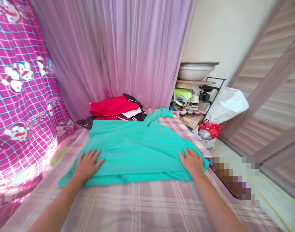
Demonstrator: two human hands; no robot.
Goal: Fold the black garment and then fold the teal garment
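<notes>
Left hand point(88, 164) and right hand point(192, 162) lie flat on the green shirt point(137, 145), grips loose. Plaid sheet point(142, 206) spreads wide past its near edge.

Bare forearms point(55, 203), slimmer at the wrists point(77, 179), with bare left hand point(87, 165), bare right hand point(192, 161) and slim fingers point(90, 154).

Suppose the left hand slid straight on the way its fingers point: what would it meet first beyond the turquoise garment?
The left hand, lying on the turquoise garment, would probably meet the red and black clothes heaped by its far edge, though depth is unclear.
</notes>
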